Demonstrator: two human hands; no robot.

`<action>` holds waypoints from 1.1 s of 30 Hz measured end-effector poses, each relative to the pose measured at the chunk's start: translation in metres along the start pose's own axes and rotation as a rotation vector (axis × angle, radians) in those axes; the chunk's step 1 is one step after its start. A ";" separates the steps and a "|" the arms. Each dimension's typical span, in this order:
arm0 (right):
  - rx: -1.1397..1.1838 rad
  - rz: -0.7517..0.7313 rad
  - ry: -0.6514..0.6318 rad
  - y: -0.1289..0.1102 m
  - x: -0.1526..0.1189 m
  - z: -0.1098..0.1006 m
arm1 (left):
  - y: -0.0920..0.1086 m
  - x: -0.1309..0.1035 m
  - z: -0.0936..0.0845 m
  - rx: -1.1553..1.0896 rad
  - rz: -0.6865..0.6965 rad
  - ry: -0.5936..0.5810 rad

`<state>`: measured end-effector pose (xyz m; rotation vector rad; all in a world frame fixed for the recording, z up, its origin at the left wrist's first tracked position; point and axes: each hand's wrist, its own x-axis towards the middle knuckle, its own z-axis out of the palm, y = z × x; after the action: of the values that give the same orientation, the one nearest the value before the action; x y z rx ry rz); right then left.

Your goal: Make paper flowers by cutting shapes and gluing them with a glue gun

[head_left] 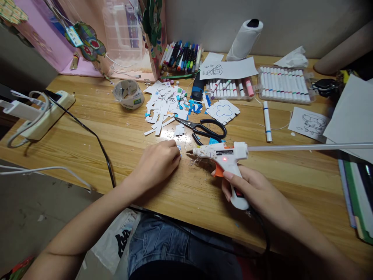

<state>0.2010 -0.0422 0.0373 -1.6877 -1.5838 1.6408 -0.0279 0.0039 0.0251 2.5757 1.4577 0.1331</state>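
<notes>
The right hand (pixel 250 186) had its fingers wrapped around a white plastic glue gun (pixel 225 153), nozzle near the left hand (pixel 160 161), whose fingers curled over a small blue-edged piece (pixel 179 149) on the wood.

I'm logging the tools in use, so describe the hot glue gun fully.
The hot glue gun has a white, plastic-looking body with a dark label, an orange trigger, a glowing red light and a brownish, pointed nozzle. Stringy residue clings near its front. A long translucent glue stick extends from the back, and a black cord leaves the grip. The right hand holds it above the wooden table, nozzle toward the left hand.
</notes>
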 end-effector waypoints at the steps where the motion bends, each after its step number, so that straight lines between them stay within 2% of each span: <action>1: 0.001 -0.004 0.001 0.000 0.000 0.000 | 0.000 0.000 0.000 -0.020 -0.008 0.001; 7: -0.028 -0.025 -0.004 0.001 0.001 0.000 | -0.003 -0.002 0.005 -0.206 -0.124 0.021; 14: -0.022 -0.005 -0.016 0.001 0.001 0.001 | 0.005 0.000 0.008 -0.188 -0.241 0.059; 23: -0.042 -0.003 -0.031 0.000 0.002 0.003 | 0.006 0.000 0.011 -0.210 -0.267 0.096; 28: -0.008 -0.007 -0.023 0.002 0.002 0.000 | 0.000 -0.002 0.009 -0.358 -0.298 0.051; 33: 0.168 -0.076 -0.032 0.010 0.005 0.003 | -0.007 -0.008 0.006 -0.508 -0.271 0.089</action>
<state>0.2019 -0.0426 0.0262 -1.5059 -1.4601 1.7179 -0.0368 0.0000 0.0184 1.9761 1.5445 0.5122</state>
